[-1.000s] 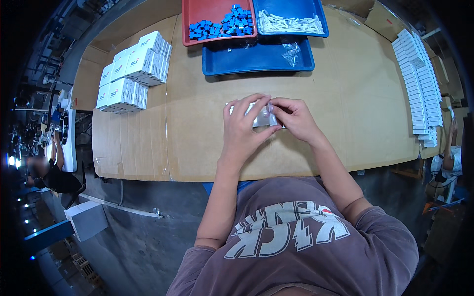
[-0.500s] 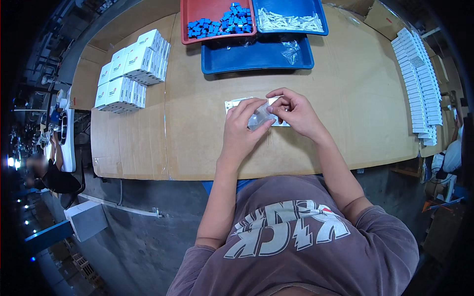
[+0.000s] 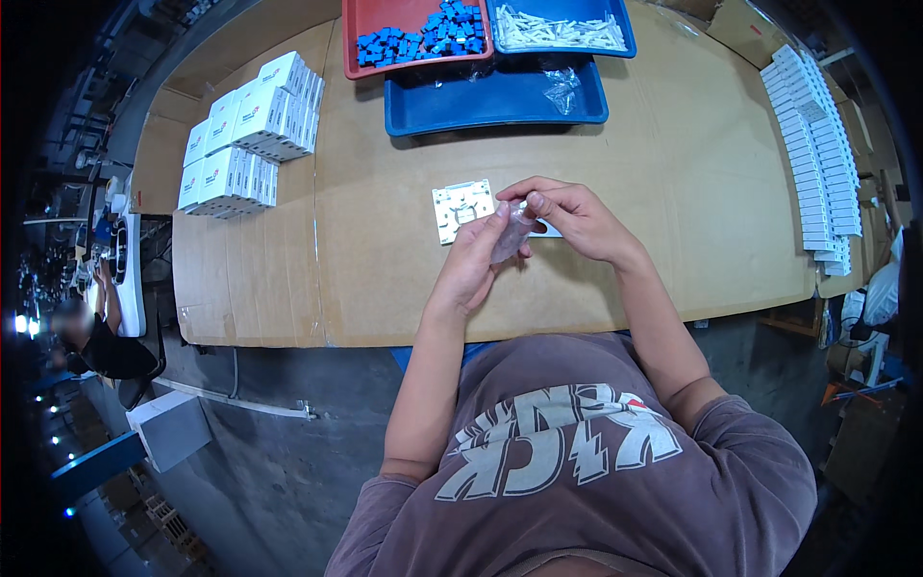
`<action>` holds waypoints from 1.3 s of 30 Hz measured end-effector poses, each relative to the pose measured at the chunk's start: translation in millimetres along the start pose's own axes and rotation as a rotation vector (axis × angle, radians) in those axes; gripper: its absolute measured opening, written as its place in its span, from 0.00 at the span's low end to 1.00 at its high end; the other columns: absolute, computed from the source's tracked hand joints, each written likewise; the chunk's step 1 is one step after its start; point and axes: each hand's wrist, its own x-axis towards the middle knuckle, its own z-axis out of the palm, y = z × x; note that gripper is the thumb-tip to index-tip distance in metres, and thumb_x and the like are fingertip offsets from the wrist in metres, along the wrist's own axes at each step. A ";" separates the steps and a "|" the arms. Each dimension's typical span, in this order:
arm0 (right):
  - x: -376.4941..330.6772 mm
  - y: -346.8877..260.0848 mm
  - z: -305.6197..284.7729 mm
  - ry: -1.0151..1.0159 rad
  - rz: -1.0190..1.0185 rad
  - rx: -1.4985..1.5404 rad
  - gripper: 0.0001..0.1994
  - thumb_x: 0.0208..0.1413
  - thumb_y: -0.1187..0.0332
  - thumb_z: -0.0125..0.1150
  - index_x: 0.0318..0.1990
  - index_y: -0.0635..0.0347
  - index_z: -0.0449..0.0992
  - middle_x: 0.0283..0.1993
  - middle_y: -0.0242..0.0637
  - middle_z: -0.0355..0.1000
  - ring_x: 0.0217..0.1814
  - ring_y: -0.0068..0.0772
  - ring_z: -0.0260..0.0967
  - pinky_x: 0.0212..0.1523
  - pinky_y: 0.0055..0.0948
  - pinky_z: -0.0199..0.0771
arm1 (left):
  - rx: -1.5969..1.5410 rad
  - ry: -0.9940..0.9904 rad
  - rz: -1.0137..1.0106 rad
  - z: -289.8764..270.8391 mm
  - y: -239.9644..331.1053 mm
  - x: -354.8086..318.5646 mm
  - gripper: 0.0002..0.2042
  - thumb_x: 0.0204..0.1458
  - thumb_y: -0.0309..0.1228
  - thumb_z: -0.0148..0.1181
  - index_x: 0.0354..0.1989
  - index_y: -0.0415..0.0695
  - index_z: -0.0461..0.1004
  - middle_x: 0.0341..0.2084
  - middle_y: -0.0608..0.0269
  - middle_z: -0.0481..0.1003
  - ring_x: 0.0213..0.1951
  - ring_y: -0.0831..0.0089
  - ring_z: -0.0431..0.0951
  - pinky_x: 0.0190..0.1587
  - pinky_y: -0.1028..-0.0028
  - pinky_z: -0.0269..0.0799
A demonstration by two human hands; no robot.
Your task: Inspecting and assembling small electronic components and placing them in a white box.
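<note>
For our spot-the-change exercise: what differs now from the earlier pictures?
The left hand has turned and drawn back toward the person, uncovering more white plate. The bag, still between it and the right hand, looks bunched. Trays and boxes stayed put.

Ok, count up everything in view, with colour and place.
Clear bag: one, transparent, held at centre
White plate: one, white, beyond the bag, leftward
White edge: one, white, right of the bag, identity unclear
Red tray: one, red, top centre
Blue pieces: many, blue, in the red tray
Blue trays: two, blue, one beside the red tray, one nearer
White pieces: many, white, in the farther blue tray
Crumpled plastic: one, clear, in the nearer blue tray
White boxes: many, white, stacked left and right
Table: one, brown, centre
Co-worker: one, black clothing, far left
Pale box: one, whitish, lower left
Shirt: one, purple-grey, bottom
Left hand: one, bare, on the bag
Right hand: one, bare, by the bag
</note>
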 end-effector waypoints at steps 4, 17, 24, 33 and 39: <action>4.3 6.8 -7.0 -0.002 0.015 -0.068 0.26 0.76 0.51 0.48 0.58 0.68 0.79 0.53 0.33 0.78 0.45 0.20 0.71 0.46 0.24 0.74 | -0.081 -0.091 -0.097 -4.4 -4.2 1.2 0.22 0.73 0.46 0.48 0.59 0.39 0.73 0.45 0.53 0.81 0.39 0.67 0.82 0.46 0.66 0.81; 4.5 -3.3 -7.8 -0.250 0.160 -0.041 0.34 0.71 0.38 0.44 0.60 0.60 0.80 0.51 0.39 0.80 0.41 0.26 0.76 0.46 0.28 0.78 | -0.185 -0.170 -0.129 -10.3 -13.5 3.7 0.19 0.71 0.42 0.54 0.56 0.38 0.74 0.43 0.56 0.80 0.40 0.66 0.83 0.45 0.65 0.82; 19.3 -12.7 -47.8 -0.170 -0.009 -0.276 0.32 0.72 0.42 0.48 0.43 0.66 0.86 0.64 0.44 0.77 0.64 0.37 0.73 0.64 0.37 0.72 | -0.193 -0.178 -0.167 -7.7 -20.0 0.9 0.21 0.72 0.42 0.50 0.60 0.37 0.73 0.46 0.52 0.81 0.39 0.67 0.82 0.45 0.63 0.81; 143.9 -55.1 -147.3 0.509 -0.218 -0.908 0.11 0.63 0.67 0.61 0.47 0.59 0.85 0.42 0.47 0.81 0.45 0.46 0.79 0.50 0.38 0.78 | -0.572 -0.324 -0.288 -35.2 -56.3 -4.0 0.30 0.71 0.53 0.47 0.62 0.34 0.71 0.45 0.57 0.79 0.37 0.69 0.79 0.45 0.65 0.76; 212.4 -51.6 -182.8 0.440 -0.220 -1.336 0.12 0.59 0.68 0.57 0.44 0.53 0.87 0.50 0.45 0.77 0.57 0.51 0.75 0.58 0.46 0.75 | -0.634 -0.331 -0.301 -41.3 -64.2 3.0 0.32 0.70 0.55 0.44 0.61 0.34 0.70 0.47 0.55 0.77 0.37 0.67 0.77 0.48 0.61 0.75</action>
